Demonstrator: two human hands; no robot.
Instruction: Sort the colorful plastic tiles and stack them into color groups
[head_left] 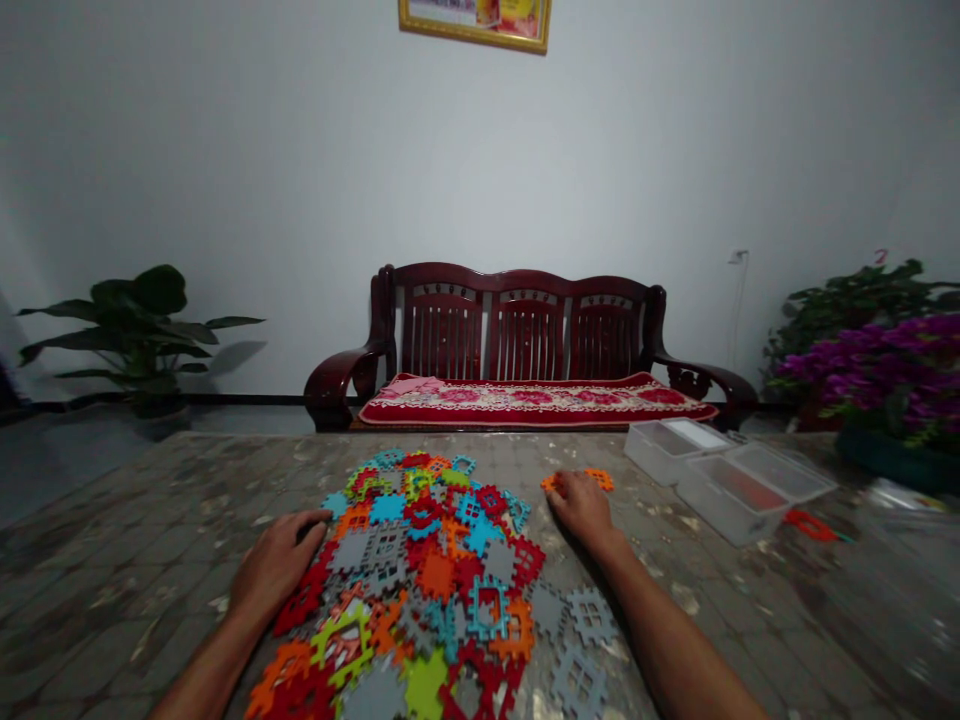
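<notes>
Tabletop (720, 630): covered with a patterned cloth; the heap is carried in the middle, and bare cloth is left on both sides.
Sofa (487, 281): set behind the far edge, its seat spread with a red cover (525, 398); nothing is blocked by it.
Heap (436, 573): the notched pieces are piled between the hands, with red, orange, blue, grey and green mixed and overlapping; by the look of it, nearly everything is left to be dealt with, and no finished build is seen.
Flowers (885, 365): placed at the far right, clear of the pieces.
Plant (154, 320): stood well off to the left.
Boxes (718, 508): set open on the right, with something reddish seen inside; reach on that side may be hindered.
Left hand (274, 560): laid against the heap's left edge, fingers and thumb parted, nothing seen gripped.
Right hand (583, 505): kept well apart from the left, fingers lowered onto orange; whether a grip is made cannot be told.
Grey pieces (550, 610): spread along the heap's right edge.
Orange pieces (606, 484): parted from the heap, partly hidden by fingers; apparently, little else is set aside.
</notes>
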